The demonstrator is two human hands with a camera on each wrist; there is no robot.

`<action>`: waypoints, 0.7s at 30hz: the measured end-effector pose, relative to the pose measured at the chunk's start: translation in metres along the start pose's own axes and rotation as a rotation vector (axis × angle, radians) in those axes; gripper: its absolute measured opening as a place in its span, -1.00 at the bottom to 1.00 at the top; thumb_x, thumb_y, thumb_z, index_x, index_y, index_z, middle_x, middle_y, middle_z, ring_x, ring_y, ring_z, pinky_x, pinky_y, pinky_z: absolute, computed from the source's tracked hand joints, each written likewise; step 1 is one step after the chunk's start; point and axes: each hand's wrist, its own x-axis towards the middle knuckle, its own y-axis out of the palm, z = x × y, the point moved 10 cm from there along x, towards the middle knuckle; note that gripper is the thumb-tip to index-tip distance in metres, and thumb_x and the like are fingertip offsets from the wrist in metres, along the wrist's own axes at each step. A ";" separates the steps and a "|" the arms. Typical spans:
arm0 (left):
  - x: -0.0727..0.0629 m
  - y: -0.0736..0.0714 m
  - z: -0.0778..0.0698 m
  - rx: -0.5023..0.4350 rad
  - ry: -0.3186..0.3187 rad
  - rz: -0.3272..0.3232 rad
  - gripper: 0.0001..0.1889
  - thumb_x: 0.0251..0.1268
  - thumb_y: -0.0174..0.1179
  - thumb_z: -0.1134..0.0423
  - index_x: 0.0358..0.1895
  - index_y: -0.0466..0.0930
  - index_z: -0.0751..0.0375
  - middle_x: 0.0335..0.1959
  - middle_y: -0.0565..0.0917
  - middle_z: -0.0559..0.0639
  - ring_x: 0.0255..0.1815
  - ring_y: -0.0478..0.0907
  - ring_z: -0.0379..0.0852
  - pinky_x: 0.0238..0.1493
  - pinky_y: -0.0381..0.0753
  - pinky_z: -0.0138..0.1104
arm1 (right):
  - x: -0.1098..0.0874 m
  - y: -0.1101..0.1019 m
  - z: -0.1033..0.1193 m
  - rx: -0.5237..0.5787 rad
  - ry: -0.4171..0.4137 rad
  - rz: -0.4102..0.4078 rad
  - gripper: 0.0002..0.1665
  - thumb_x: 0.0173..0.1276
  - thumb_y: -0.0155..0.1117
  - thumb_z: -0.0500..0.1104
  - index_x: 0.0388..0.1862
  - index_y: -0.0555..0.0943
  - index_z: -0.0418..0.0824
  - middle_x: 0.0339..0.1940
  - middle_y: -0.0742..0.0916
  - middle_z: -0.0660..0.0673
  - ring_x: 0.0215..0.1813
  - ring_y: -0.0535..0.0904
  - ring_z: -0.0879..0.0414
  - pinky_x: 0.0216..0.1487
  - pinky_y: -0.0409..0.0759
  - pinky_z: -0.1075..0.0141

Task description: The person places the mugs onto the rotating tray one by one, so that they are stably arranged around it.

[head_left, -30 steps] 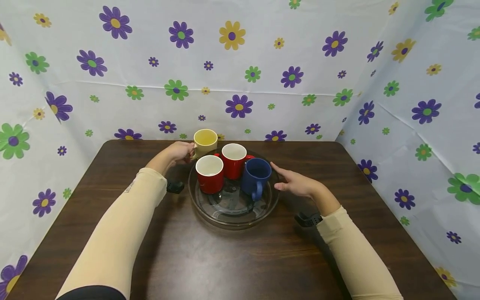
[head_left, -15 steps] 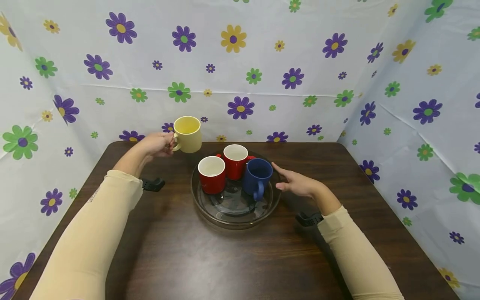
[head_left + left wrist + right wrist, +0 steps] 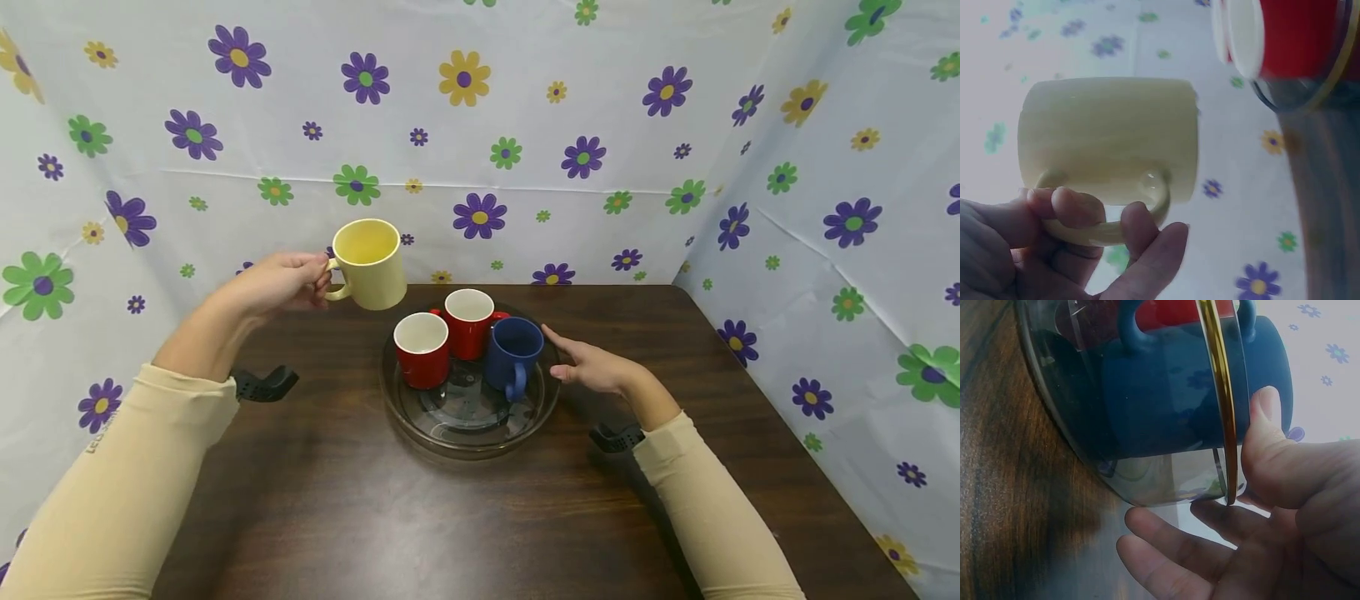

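My left hand (image 3: 281, 283) grips the handle of a pale yellow mug (image 3: 372, 271), raised above the table at the back left. In the left wrist view, fingers and thumb curl around the handle of the mug (image 3: 1110, 134). A round see-through turntable (image 3: 457, 433) with a gold-coloured rim stands mid-table. On it are a red mug (image 3: 423, 362) at left, another red mug (image 3: 468, 333) behind, and a blue mug (image 3: 512, 350) at right. My right hand (image 3: 596, 368) rests at the turntable's right side, fingers fairly straight and thumb spread by the rim (image 3: 1225, 412).
The dark wooden table (image 3: 450, 533) runs up to a flowered white cloth (image 3: 600, 83) at the back. More cloth hangs along both sides. Black wrist devices (image 3: 264, 384) sit below both wrists.
My left hand has lifted the yellow mug off the turntable's back left edge and drawn it left and nearer. The right hand and the other mugs have stayed in place.
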 end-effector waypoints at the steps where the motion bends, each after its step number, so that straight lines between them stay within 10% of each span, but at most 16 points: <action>1: -0.004 0.003 -0.004 -0.002 0.012 0.011 -0.56 0.72 -0.27 0.09 -0.42 0.39 0.18 -0.40 0.43 -0.02 -0.27 0.47 -0.12 -0.11 0.62 -0.31 | 0.000 0.000 0.000 0.002 0.003 0.000 -0.06 0.62 0.06 -0.16 0.70 -0.27 -0.01 0.68 -0.07 -0.33 0.50 0.30 -0.30 0.49 0.11 -0.27; 21: -0.028 0.097 -0.026 0.163 0.115 0.220 -0.60 0.71 -0.19 0.25 -0.37 0.42 0.40 -0.46 0.46 0.05 -0.33 0.46 -0.04 -0.25 0.56 -0.28 | 0.002 -0.003 -0.004 -0.005 0.012 0.003 -0.05 0.62 0.07 -0.04 0.71 -0.28 0.06 0.68 -0.03 -0.34 0.16 0.61 -0.17 0.47 0.09 -0.35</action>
